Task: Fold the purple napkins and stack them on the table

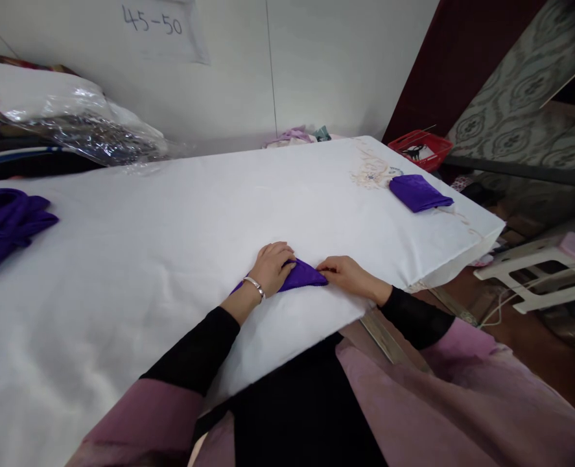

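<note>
A small piece of purple cloth lies folded near the front edge of the white-covered table. My left hand, with a silver bracelet at the wrist, rests over its left part; the fingers are curled down and grip the cloth, covering some of it. At the pointed right end of the cloth, my right hand pinches the tip between thumb and fingers. A neat folded purple cloth sits at the table's far right. Loose, crumpled purple cloth is heaped at the left edge.
White cloth covers the table, with embroidery at the right. Plastic-wrapped fabric is piled at the back left. A red basket holding a black-handled item stands beyond the right corner. A white stool is on the right, below table height.
</note>
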Available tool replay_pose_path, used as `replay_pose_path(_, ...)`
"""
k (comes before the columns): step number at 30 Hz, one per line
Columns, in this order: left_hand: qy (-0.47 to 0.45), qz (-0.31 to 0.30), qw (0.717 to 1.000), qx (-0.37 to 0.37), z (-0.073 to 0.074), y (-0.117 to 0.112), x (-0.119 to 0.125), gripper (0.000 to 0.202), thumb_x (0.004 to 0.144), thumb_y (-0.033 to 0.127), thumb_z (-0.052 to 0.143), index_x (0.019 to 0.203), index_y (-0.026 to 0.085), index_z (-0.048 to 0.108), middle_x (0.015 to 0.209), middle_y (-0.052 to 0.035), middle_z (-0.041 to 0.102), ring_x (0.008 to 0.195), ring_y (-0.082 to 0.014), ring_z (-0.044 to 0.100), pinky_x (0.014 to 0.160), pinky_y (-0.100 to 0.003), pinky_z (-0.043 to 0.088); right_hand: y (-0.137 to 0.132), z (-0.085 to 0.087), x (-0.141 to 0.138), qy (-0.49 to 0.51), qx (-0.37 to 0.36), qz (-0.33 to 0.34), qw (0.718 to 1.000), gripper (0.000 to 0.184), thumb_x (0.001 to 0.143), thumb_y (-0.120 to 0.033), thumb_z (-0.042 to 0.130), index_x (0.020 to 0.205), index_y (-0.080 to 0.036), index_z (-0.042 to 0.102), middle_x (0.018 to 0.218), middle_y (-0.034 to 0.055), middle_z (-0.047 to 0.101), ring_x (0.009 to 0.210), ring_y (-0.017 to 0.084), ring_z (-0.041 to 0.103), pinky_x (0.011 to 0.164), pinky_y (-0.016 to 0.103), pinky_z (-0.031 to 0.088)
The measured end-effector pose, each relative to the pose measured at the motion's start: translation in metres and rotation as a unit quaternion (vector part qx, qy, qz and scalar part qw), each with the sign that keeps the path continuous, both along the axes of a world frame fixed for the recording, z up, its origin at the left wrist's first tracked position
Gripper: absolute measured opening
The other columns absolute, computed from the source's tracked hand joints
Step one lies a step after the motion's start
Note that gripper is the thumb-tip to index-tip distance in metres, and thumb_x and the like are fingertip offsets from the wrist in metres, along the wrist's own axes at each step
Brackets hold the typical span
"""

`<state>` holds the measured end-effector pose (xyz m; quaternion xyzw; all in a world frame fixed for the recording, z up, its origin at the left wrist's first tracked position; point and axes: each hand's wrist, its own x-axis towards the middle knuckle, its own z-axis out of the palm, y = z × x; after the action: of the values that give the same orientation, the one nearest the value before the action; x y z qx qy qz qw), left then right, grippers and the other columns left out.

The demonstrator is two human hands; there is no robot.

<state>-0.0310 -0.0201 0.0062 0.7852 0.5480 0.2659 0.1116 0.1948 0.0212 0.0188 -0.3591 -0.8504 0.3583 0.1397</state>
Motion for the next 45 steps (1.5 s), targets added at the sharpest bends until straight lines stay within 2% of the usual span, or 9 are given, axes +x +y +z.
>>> replay_pose_path(5, -0.002, 0.019, 1.000, -0.020, -0.003, 0.001, 0.000, 0.016, 0.084, 0.023, 0.046, 0.091, 0.023, 0.061, 0.110, -0.0036, 0.064, 0.120, -0.0224, 0.046, 0.104, -0.045, 0.033, 0.000, 0.000, 0.014, 0.029, -0.011, 0.011, 0.999, 0.027, 0.081, -0.016, 0.051, 0.102, -0.019, 0.067, 0.094, 0.0038, 0.068, 0.083, 0.016, 0.060, 0.076, 0.028, 0.045)
replay_pose_path(11, -0.018, 0.021, 0.999, -0.039, -0.004, 0.002, 0.000, 0.017, 0.084, 0.023, 0.046, 0.093, 0.024, 0.060, 0.111, -0.0035, 0.064, 0.120, -0.0220, 0.047, 0.106, -0.046, 0.031, -0.015, 0.008, 0.018, 0.000, 0.051, 0.037, 0.998, 0.030, 0.079, -0.018, 0.057, 0.109, -0.021, 0.063, 0.093, 0.0038, 0.062, 0.078, 0.015, 0.055, 0.071, 0.027, 0.043)
replay_pose_path(15, -0.023, 0.026, 0.998, -0.046, -0.004, 0.003, -0.001, 0.016, 0.084, 0.023, 0.046, 0.093, 0.023, 0.059, 0.111, -0.0035, 0.064, 0.120, -0.0213, 0.048, 0.106, -0.046, 0.031, -0.022, 0.005, 0.009, -0.058, 0.124, 0.013, 0.990, 0.020, 0.082, -0.024, 0.059, 0.100, -0.018, 0.063, 0.088, 0.0046, 0.059, 0.082, 0.016, 0.053, 0.071, 0.026, 0.040)
replay_pose_path(19, -0.020, 0.026, 0.998, -0.044, -0.005, 0.003, 0.000, 0.016, 0.084, 0.023, 0.046, 0.094, 0.023, 0.059, 0.110, -0.0033, 0.064, 0.120, -0.0208, 0.048, 0.106, -0.045, 0.031, -0.024, -0.001, 0.005, -0.098, 0.173, -0.008, 0.980, 0.010, 0.086, -0.022, 0.055, 0.091, -0.017, 0.062, 0.084, 0.0042, 0.058, 0.081, 0.016, 0.053, 0.069, 0.025, 0.038)
replay_pose_path(26, -0.001, 0.024, 0.999, -0.044, -0.003, -0.001, 0.003, 0.017, 0.086, 0.022, 0.043, 0.093, 0.023, 0.058, 0.113, -0.0027, 0.064, 0.124, -0.0219, 0.044, 0.109, -0.047, 0.024, -0.032, -0.011, 0.007, -0.126, 0.216, -0.009, 0.968, 0.014, 0.089, -0.022, 0.048, 0.082, -0.018, 0.060, 0.082, 0.0050, 0.058, 0.078, 0.016, 0.051, 0.063, 0.025, 0.036)
replay_pose_path(30, -0.010, 0.025, 0.998, -0.056, -0.001, -0.002, 0.004, 0.015, 0.086, 0.023, 0.043, 0.092, 0.024, 0.057, 0.113, -0.0022, 0.064, 0.125, -0.0214, 0.044, 0.109, -0.048, 0.024, -0.032, -0.011, 0.011, -0.085, 0.196, 0.000, 0.977, 0.016, 0.089, -0.023, 0.048, 0.081, -0.018, 0.061, 0.081, 0.0049, 0.058, 0.078, 0.016, 0.052, 0.065, 0.026, 0.036)
replay_pose_path(35, 0.000, 0.015, 0.998, -0.062, -0.002, -0.002, 0.004, 0.016, 0.087, 0.023, 0.042, 0.093, 0.025, 0.057, 0.111, -0.0009, 0.065, 0.124, -0.0206, 0.044, 0.109, -0.048, 0.022, -0.026, 0.006, 0.015, 0.025, 0.035, -0.016, 0.999, 0.020, 0.086, -0.032, 0.055, 0.100, -0.020, 0.062, 0.088, 0.0034, 0.062, 0.075, 0.015, 0.054, 0.065, 0.026, 0.041)
replay_pose_path(38, 0.012, 0.016, 0.998, -0.056, -0.004, -0.002, 0.004, 0.017, 0.086, 0.022, 0.042, 0.094, 0.025, 0.057, 0.109, -0.0011, 0.065, 0.124, -0.0207, 0.044, 0.109, -0.048, 0.024, -0.022, 0.012, 0.009, 0.063, 0.004, -0.038, 0.997, 0.031, 0.086, -0.038, 0.055, 0.111, -0.020, 0.059, 0.099, 0.0055, 0.063, 0.080, 0.016, 0.057, 0.068, 0.028, 0.043)
replay_pose_path(45, 0.046, 0.023, 0.998, -0.038, -0.003, -0.002, 0.005, 0.023, 0.085, 0.022, 0.046, 0.106, 0.024, 0.056, 0.115, -0.0039, 0.063, 0.123, -0.0214, 0.045, 0.108, -0.046, 0.027, -0.024, 0.000, -0.022, -0.047, 0.165, -0.012, 0.985, 0.013, 0.089, -0.025, 0.052, 0.095, -0.018, 0.062, 0.093, 0.0068, 0.061, 0.090, 0.019, 0.054, 0.078, 0.031, 0.043)
